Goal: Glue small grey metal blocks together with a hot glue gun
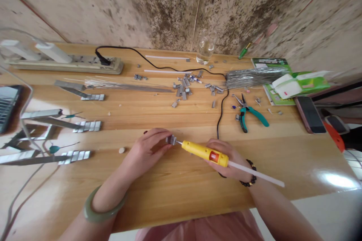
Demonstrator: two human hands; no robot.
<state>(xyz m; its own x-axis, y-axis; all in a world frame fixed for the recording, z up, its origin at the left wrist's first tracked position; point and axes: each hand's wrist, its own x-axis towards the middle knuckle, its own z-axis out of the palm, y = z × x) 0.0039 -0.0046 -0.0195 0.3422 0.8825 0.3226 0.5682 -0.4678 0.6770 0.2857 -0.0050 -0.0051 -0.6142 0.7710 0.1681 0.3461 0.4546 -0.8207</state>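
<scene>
Gripping a ridged yellow glue gun (205,152), hands (226,158) meet shiny metal (171,140).

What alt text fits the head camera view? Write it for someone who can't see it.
The right hand points a yellow glue gun at a small grey piece held in the left hand's fingers, over a wooden table with pliers, wires and a power strip.

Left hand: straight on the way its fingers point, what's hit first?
Past the grey piece the left hand pinches, likely the metal tip of the yellow glue gun; whether they touch is unclear.
</scene>
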